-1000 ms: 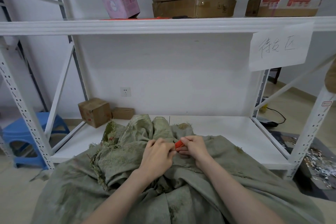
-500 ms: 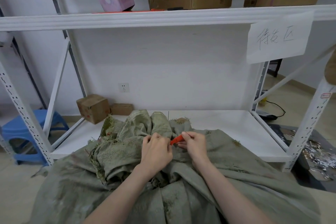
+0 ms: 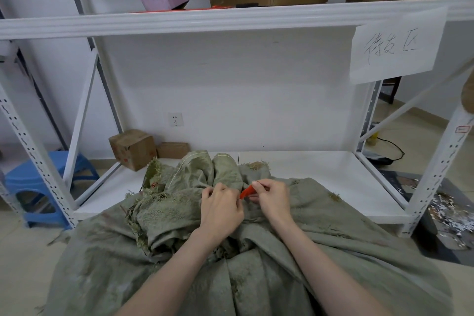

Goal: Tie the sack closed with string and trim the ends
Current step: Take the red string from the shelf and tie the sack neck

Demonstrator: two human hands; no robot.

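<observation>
Sack of green woven cloth lies across our lap and spills forward onto the lower shelf of the white rack, its gathered neck bunched up just in front of our hands. We count one sack, one strip of red string, and two hands at work. Going left to right: the frayed mouth of the sack stands up in loose folds; our left hand is closed down on the bunched cloth, pinching it together; the red string runs between the two hands; our right hand has its fingers closed on the string's other end, held just above the cloth. We judge the sack to be soft, limp and light where it is empty, rough enough not to slide, and shedding loose fibres at the edges, so the neck is the place to hold it, squeezed tight below the fraying. The string looks thin and slick, so it may slip unless pulled snug. We see nothing to cut with near our hands.
</observation>
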